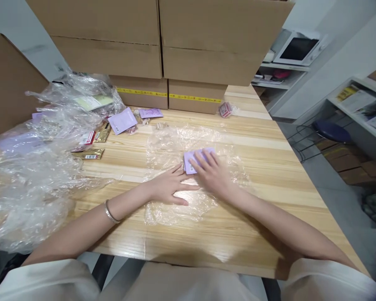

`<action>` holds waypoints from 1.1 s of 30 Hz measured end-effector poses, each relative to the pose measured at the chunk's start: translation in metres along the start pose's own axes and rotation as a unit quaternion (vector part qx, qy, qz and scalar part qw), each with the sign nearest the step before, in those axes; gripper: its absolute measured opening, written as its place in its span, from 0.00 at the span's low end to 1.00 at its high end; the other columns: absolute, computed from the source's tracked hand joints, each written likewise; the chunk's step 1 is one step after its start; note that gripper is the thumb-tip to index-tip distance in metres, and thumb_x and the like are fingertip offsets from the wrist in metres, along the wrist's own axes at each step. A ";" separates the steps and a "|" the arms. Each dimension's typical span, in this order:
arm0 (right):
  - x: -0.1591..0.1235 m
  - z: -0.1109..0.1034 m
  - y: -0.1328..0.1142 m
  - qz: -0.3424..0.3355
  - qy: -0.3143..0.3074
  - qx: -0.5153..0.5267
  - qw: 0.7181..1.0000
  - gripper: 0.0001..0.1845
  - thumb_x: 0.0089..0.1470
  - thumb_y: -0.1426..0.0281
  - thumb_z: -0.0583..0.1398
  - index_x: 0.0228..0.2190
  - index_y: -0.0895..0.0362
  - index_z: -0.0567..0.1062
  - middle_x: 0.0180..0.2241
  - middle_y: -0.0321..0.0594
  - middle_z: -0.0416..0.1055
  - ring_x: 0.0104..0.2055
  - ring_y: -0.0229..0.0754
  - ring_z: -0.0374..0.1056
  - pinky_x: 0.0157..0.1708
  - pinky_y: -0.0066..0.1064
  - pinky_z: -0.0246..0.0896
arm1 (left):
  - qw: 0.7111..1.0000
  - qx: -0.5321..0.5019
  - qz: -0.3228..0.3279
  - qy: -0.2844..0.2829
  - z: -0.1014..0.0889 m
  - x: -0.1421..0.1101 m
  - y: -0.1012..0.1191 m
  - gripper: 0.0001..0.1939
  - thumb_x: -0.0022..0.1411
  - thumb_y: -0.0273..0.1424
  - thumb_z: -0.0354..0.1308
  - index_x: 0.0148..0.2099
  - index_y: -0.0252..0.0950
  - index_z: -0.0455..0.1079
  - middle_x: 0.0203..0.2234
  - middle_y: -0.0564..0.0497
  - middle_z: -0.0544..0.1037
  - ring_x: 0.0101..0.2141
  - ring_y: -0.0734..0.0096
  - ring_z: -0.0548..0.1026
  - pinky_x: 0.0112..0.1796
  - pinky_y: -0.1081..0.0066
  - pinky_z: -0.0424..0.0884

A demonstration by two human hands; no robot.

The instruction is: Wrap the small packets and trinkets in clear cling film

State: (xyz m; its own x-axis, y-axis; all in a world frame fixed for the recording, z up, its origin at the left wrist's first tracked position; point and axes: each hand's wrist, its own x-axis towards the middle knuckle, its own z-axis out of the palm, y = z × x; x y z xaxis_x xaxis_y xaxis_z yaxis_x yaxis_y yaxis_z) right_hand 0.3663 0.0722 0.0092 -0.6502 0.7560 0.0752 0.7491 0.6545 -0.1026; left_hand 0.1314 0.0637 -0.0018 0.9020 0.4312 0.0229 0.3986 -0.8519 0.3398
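Observation:
A sheet of clear plastic wrap (163, 146) lies spread on the wooden table before me. On it rests a small stack of purple packets (190, 163). My right hand (214, 173) lies flat over the packets, its fingers stretched across their top. Just to the left, my left hand (172, 186) is flat on the plastic with fingers spread, the upper fingertips close to the packets' left edge. Whether those fingertips touch the packets I cannot tell.
Crumpled plastic wrap (28, 184) heaps along the left side. Near it lie a loose purple packet (123, 121), gold packets (94, 154) and a red-and-white packet (88, 138). Cardboard boxes (138, 90) stand at the back. A small wrapped pink item (225, 110) sits at back right.

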 end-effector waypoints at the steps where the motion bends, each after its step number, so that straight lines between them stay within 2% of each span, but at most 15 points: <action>1: -0.002 0.001 -0.001 -0.002 -0.022 0.016 1.000 0.32 0.65 0.64 0.54 0.66 0.63 0.58 0.69 0.56 0.48 0.72 0.62 0.38 0.68 0.60 0.33 | 1.000 -0.006 0.004 -0.003 -0.005 -0.003 0.000 0.31 0.65 0.52 0.54 0.67 0.53 0.59 0.69 0.49 0.56 0.68 0.53 0.52 0.66 0.48 0.44; 3: -0.013 -0.011 0.002 -0.019 -0.044 0.062 0.997 0.36 0.64 0.58 0.55 0.66 0.64 0.56 0.69 0.57 0.47 0.72 0.60 0.38 0.68 0.59 0.35 | 1.000 -0.001 -0.003 0.007 -0.015 -0.008 0.002 0.26 0.66 0.46 0.55 0.64 0.50 0.64 0.65 0.48 0.64 0.64 0.55 0.61 0.64 0.51 0.52; 5: -0.035 -0.031 0.007 -0.053 -0.042 0.115 0.991 0.38 0.60 0.57 0.58 0.66 0.59 0.56 0.69 0.53 0.50 0.71 0.57 0.42 0.68 0.57 0.40 | 0.998 0.029 -0.039 0.037 -0.023 -0.015 0.009 0.17 0.69 0.39 0.52 0.56 0.44 0.72 0.56 0.46 0.73 0.56 0.57 0.70 0.58 0.54 0.62; 7: -0.060 -0.046 0.012 -0.077 -0.069 0.155 0.983 0.38 0.54 0.63 0.62 0.64 0.53 0.61 0.66 0.48 0.57 0.68 0.54 0.53 0.65 0.52 0.51 | 0.993 0.063 -0.072 0.069 -0.027 -0.020 0.021 0.15 0.71 0.34 0.48 0.44 0.37 0.77 0.44 0.43 0.78 0.46 0.59 0.74 0.49 0.59 0.69; 9: -0.083 -0.046 0.015 -0.062 -0.099 0.143 0.983 0.40 0.49 0.70 0.63 0.63 0.55 0.63 0.64 0.49 0.61 0.66 0.55 0.57 0.62 0.50 0.57 | 0.993 0.071 -0.048 0.080 -0.027 -0.022 0.034 0.16 0.71 0.33 0.46 0.40 0.35 0.76 0.39 0.43 0.78 0.41 0.61 0.75 0.44 0.62 0.70; 11: -0.097 -0.033 0.016 -0.043 -0.094 0.096 0.990 0.41 0.47 0.77 0.60 0.63 0.58 0.63 0.64 0.51 0.61 0.66 0.55 0.57 0.62 0.51 0.57 | 0.994 0.065 0.012 0.083 -0.021 -0.014 0.045 0.15 0.71 0.33 0.47 0.48 0.35 0.74 0.47 0.42 0.77 0.48 0.59 0.74 0.49 0.61 0.69; 13: -0.103 -0.014 0.017 -0.044 -0.066 0.040 0.996 0.38 0.50 0.81 0.56 0.63 0.59 0.63 0.64 0.51 0.62 0.67 0.53 0.56 0.63 0.50 0.57 | 0.994 0.065 0.023 0.090 -0.012 0.004 0.048 0.20 0.71 0.37 0.49 0.61 0.36 0.66 0.61 0.40 0.68 0.59 0.53 0.66 0.57 0.57 0.63; 17: -0.101 0.005 0.022 -0.058 -0.019 -0.050 0.997 0.26 0.60 0.80 0.52 0.59 0.62 0.68 0.59 0.53 0.69 0.60 0.52 0.66 0.59 0.49 0.62 | 0.989 0.069 -0.104 0.083 0.001 0.048 0.029 0.43 0.62 0.48 0.59 0.71 0.34 0.50 0.70 0.33 0.47 0.67 0.36 0.49 0.63 0.45 0.48; 19: -0.103 0.002 0.028 -0.048 -0.007 -0.070 0.996 0.24 0.59 0.80 0.53 0.56 0.64 0.72 0.56 0.55 0.71 0.57 0.53 0.69 0.58 0.49 0.63 | 0.984 0.057 -0.154 0.065 -0.001 0.060 0.013 0.43 0.62 0.49 0.57 0.72 0.38 0.49 0.70 0.34 0.47 0.66 0.34 0.49 0.62 0.41 0.47; 21: -0.109 -0.007 0.035 -0.034 0.000 -0.058 0.998 0.21 0.59 0.80 0.53 0.52 0.63 0.75 0.52 0.55 0.74 0.54 0.54 0.72 0.56 0.50 0.65 | 0.983 0.033 -0.177 0.043 -0.008 0.061 -0.003 0.40 0.63 0.50 0.54 0.72 0.43 0.51 0.68 0.37 0.53 0.64 0.36 0.54 0.60 0.42 0.52; 23: -0.117 -0.019 0.040 -0.022 -0.004 -0.004 1.000 0.19 0.60 0.78 0.53 0.49 0.58 0.78 0.49 0.50 0.77 0.51 0.52 0.74 0.52 0.48 0.69 | 0.984 0.009 -0.178 0.015 -0.017 0.054 -0.013 0.38 0.63 0.51 0.54 0.71 0.47 0.53 0.66 0.39 0.57 0.62 0.40 0.59 0.59 0.45 0.57; 25: -0.124 -0.032 0.045 -0.015 -0.021 0.075 0.997 0.17 0.63 0.73 0.53 0.47 0.53 0.79 0.47 0.44 0.78 0.48 0.49 0.75 0.49 0.44 0.71 | 0.985 0.008 -0.172 0.010 -0.026 0.043 -0.015 0.40 0.61 0.53 0.57 0.70 0.48 0.54 0.66 0.40 0.56 0.63 0.39 0.57 0.59 0.45 0.56; 28: -0.123 -0.049 0.050 0.014 -0.034 0.157 0.987 0.16 0.66 0.66 0.52 0.44 0.49 0.79 0.44 0.39 0.80 0.45 0.45 0.76 0.46 0.39 0.72 | 0.989 0.029 -0.130 0.070 -0.033 0.028 0.003 0.40 0.59 0.56 0.57 0.67 0.41 0.58 0.67 0.37 0.54 0.66 0.39 0.51 0.63 0.43 0.48; 31: -0.107 -0.064 0.057 0.064 -0.044 0.182 0.980 0.15 0.64 0.63 0.53 0.41 0.51 0.79 0.39 0.38 0.80 0.39 0.44 0.77 0.40 0.36 0.71 | 0.988 0.037 -0.067 0.131 -0.025 0.017 0.039 0.39 0.60 0.60 0.52 0.60 0.34 0.64 0.63 0.33 0.61 0.64 0.44 0.57 0.63 0.46 0.53; 33: -0.089 -0.071 0.062 0.086 -0.061 0.199 0.974 0.13 0.61 0.62 0.55 0.39 0.52 0.78 0.35 0.37 0.80 0.35 0.43 0.76 0.35 0.34 0.69 | 0.987 0.069 -0.043 0.138 -0.013 0.011 0.063 0.43 0.56 0.63 0.53 0.57 0.30 0.66 0.58 0.29 0.66 0.61 0.39 0.60 0.62 0.41 0.52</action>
State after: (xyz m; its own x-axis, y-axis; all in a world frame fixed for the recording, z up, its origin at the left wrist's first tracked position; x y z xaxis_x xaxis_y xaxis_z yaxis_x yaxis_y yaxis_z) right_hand 0.4792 0.0462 0.0666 -0.5477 0.8316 -0.0923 0.7552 0.4439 -0.4823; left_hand 0.1648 0.0186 0.0318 0.7920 0.5523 0.2603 0.5081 -0.8326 0.2204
